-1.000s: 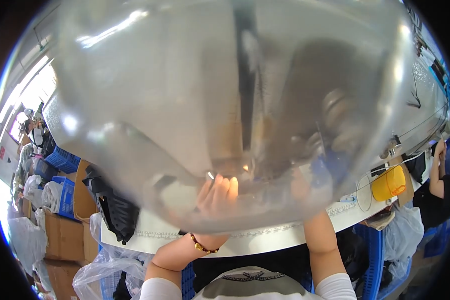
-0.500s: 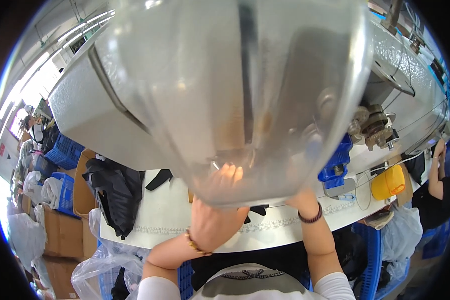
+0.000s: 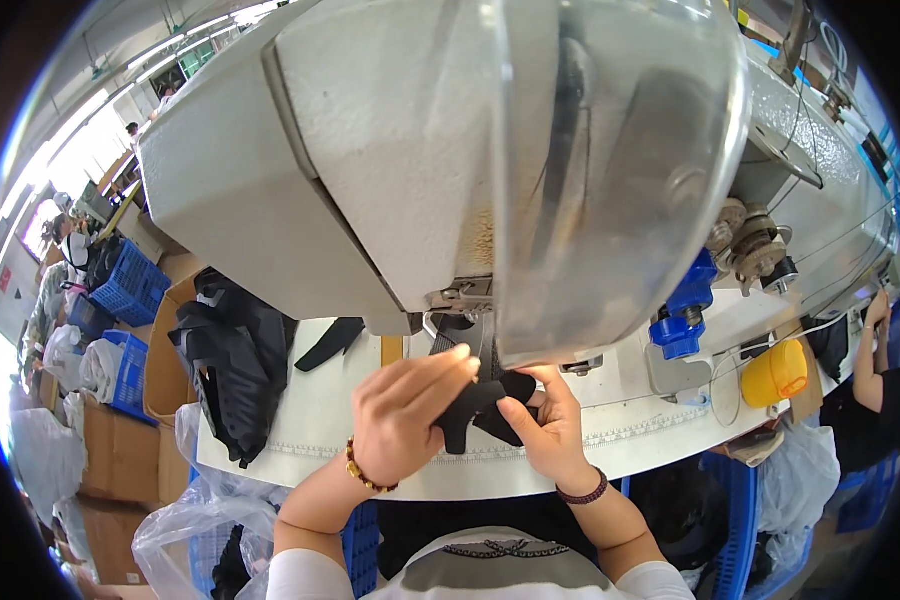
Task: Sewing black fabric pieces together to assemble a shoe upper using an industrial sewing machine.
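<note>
A small black fabric piece (image 3: 460,412) lies under the sewing machine (image 3: 370,190), near its presser foot area. My right hand (image 3: 550,425) pinches the right side of this piece, thumb on top and fingers behind. My left hand (image 3: 402,415) rests at its left edge, fingers stretched toward the machine's needle area; its thumb is mostly hidden. A clear plastic guard (image 3: 620,200) hangs in front of the machine head and covers part of the sewing area.
Black fabric pieces (image 3: 235,360) are heaped on the white table (image 3: 320,460) at left, beside a loose black strip (image 3: 328,345). A yellow container (image 3: 774,374) stands at right, near a blue machine part (image 3: 682,310). Cardboard boxes (image 3: 120,455) and blue crates (image 3: 130,285) stand far left.
My right hand has moved left to the fabric piece and now pinches it. My left hand has shifted slightly left. The view has shifted, so the guard covers less of the hands.
</note>
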A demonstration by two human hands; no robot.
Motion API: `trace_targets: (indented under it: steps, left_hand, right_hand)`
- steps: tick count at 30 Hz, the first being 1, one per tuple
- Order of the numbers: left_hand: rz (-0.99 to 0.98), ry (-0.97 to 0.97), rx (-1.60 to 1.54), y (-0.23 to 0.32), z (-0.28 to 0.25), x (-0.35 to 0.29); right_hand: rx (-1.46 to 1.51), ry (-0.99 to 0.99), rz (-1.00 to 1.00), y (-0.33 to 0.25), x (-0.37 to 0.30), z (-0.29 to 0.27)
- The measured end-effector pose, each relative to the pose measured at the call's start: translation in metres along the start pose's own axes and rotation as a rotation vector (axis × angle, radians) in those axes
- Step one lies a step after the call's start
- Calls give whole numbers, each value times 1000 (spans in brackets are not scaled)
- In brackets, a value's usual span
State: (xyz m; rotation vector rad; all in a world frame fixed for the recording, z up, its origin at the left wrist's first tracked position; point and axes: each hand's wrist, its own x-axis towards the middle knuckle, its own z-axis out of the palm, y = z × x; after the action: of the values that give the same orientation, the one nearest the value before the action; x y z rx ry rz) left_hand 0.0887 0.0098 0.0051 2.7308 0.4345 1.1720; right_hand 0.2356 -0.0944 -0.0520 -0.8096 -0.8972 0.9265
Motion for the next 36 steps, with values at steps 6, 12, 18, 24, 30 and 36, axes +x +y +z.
trace_targets:
  steps: [6, 12, 18, 24, 30, 36]
  left_hand:
    - [189, 2, 285, 14, 8, 0]
    - [191, -10, 328, 15, 10, -2]
    - [173, -10, 341, 16, 13, 5]
    - [140, -48, 302, 13, 12, 16]
    - [-158, -38, 20, 18, 2, 16]
    - [-129, 71, -107, 25, 15, 0]
  right_hand:
    - [-125, 57, -77, 8, -6, 0]
    - [-232, 87, -126, 8, -6, -1]
    - [-297, 82, -199, 5, 2, -6]
    - [-318, 29, 30, 8, 9, -19]
    - [-315, 46, 92, 3, 9, -19]
    - [-121, 61, -9, -6, 5, -13]
